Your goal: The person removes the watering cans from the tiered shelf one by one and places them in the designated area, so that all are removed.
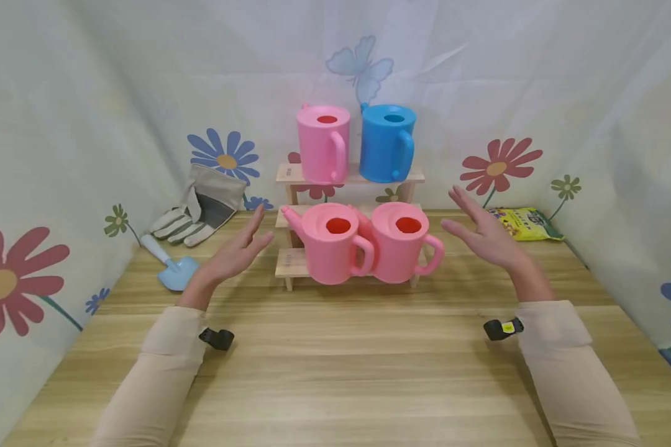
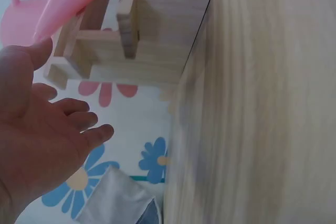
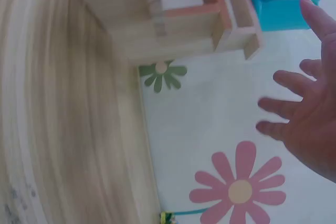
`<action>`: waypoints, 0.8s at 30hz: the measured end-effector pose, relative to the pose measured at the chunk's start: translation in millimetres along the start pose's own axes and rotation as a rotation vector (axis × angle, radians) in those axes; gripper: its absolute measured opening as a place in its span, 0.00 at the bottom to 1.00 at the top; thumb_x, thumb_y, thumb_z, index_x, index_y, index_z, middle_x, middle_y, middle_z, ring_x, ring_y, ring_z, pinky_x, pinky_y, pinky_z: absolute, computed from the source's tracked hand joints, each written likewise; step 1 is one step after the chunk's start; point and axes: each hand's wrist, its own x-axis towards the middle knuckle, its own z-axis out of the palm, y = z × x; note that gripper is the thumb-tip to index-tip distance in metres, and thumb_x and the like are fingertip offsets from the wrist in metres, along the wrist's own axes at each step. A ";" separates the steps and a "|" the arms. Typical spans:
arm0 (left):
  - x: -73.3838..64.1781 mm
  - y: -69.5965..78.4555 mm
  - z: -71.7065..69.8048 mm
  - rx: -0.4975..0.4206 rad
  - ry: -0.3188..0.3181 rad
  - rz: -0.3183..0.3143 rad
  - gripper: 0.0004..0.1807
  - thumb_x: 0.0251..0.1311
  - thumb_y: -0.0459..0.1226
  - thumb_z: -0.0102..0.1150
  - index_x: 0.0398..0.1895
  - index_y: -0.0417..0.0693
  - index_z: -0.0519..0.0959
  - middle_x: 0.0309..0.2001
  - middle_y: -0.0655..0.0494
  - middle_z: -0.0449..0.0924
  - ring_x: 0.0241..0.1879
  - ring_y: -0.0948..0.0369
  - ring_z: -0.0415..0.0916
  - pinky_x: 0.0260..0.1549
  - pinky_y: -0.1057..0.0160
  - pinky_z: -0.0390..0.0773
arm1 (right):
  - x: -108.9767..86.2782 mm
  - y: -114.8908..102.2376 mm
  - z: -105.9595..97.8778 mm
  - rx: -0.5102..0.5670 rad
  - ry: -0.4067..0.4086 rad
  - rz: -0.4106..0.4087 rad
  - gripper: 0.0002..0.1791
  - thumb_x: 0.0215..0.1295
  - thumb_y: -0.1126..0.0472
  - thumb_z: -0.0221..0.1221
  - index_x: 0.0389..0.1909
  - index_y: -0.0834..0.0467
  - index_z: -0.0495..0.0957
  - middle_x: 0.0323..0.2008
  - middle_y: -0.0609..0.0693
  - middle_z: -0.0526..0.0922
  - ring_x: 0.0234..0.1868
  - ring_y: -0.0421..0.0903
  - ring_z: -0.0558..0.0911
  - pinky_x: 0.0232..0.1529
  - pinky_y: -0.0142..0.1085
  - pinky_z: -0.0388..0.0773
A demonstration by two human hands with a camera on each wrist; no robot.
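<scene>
Two pink watering cans stand side by side on the lower part of a wooden tiered stand (image 1: 291,264). The left one (image 1: 328,251) points its spout to the left, and the right one (image 1: 394,251) has its handle to the right. On the top tier are a lighter pink watering can (image 1: 319,149) and a blue watering can (image 1: 384,146). My left hand (image 1: 232,254) is held in the air left of the stand, fingers spread and holding nothing. To the right of the stand, my right hand (image 1: 486,236) is likewise raised with spread fingers, holding nothing.
Grey-white work gloves (image 1: 201,205) lie at the back left, with a light blue hand trowel (image 1: 173,267) in front of them. A yellow-green packet (image 1: 525,224) lies at the back right. A flower-printed curtain (image 1: 425,74) surrounds the wooden table (image 1: 358,366).
</scene>
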 end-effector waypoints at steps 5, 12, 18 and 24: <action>3.4 3.1 10.5 -0.165 0.000 0.017 0.40 0.79 0.44 0.44 0.81 0.64 0.32 0.80 0.50 0.33 0.78 0.56 0.33 0.74 0.43 0.47 | -3.3 -17.0 1.1 0.181 0.037 -0.097 0.45 0.69 0.58 0.64 0.80 0.39 0.49 0.73 0.49 0.66 0.70 0.54 0.69 0.66 0.55 0.69; 8.3 4.6 23.4 -0.299 0.071 -0.009 0.41 0.77 0.38 0.50 0.82 0.62 0.37 0.79 0.45 0.40 0.76 0.48 0.45 0.73 0.45 0.54 | -11.1 -29.8 2.7 0.177 -0.040 -0.060 0.46 0.60 0.53 0.72 0.77 0.46 0.60 0.61 0.51 0.80 0.62 0.54 0.78 0.54 0.55 0.81; 15.0 6.5 34.8 -0.304 0.103 -0.003 0.38 0.77 0.38 0.49 0.82 0.57 0.43 0.79 0.50 0.48 0.71 0.49 0.59 0.70 0.50 0.63 | -21.8 -30.8 4.3 0.101 -0.076 -0.060 0.41 0.59 0.52 0.73 0.72 0.58 0.69 0.53 0.55 0.85 0.54 0.54 0.83 0.49 0.50 0.84; 18.6 11.4 42.2 -0.403 0.155 -0.064 0.32 0.79 0.38 0.43 0.81 0.54 0.47 0.60 0.35 0.67 0.63 0.48 0.66 0.66 0.53 0.69 | -29.8 -32.7 10.0 0.087 -0.067 -0.069 0.36 0.56 0.53 0.75 0.65 0.63 0.76 0.47 0.55 0.87 0.49 0.51 0.86 0.45 0.37 0.86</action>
